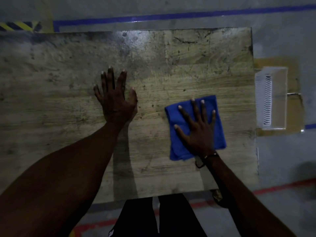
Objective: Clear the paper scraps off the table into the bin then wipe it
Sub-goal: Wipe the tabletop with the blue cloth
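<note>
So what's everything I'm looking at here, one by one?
table: one, worn wood-grain brown, fills the middle of the view
cloth: one, blue, folded, flat on the table's right part
bin: one, white with slotted sides, on the floor off the table's right edge
cardboard: one sheet, brown, under the bin
floor tape: blue lines beyond the table, red line near the person, yellow-black stripes far left
paper scraps: none visible on the table
left hand: one, fingers spread, flat on the bare table
right hand: one, fingers spread, pressing on the cloth
</note>
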{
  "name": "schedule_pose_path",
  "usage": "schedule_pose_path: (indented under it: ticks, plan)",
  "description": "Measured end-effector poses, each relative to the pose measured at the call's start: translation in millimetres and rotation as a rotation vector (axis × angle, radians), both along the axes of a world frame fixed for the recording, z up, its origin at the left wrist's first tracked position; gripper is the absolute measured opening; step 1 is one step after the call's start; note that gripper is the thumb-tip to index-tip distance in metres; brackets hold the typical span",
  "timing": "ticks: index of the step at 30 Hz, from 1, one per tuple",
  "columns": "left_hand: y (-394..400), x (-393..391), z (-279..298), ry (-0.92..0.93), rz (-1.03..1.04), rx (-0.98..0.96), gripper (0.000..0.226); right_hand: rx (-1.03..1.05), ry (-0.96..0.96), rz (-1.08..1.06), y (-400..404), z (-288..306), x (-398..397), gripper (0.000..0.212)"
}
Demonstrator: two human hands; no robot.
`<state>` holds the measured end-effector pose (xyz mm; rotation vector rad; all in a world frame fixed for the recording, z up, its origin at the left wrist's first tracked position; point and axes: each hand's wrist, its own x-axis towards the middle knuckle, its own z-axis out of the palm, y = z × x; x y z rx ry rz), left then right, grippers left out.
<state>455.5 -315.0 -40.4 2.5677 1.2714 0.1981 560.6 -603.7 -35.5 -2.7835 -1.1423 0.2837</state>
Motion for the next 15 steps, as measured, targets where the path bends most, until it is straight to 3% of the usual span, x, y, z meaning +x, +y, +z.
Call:
schedule_pose_path:
  ticks: [6, 10, 15]
  plan:
    - [-1, 0, -3, -0.001, 0.001, 0.02, 0.068, 0.001, -0.093, -0.266, 60, -8, 60, 0.074]
    - [-1, -1, -4, -0.005, -0.021, 0.011, 0.069, 0.049, -0.047, -0.099, 73, -3, 1, 0.074]
    - [0, -2, -1, 0.019, -0.023, -0.006, 0.069, 0.052, 0.063, 0.025, -4, 6, -68, 0.074]
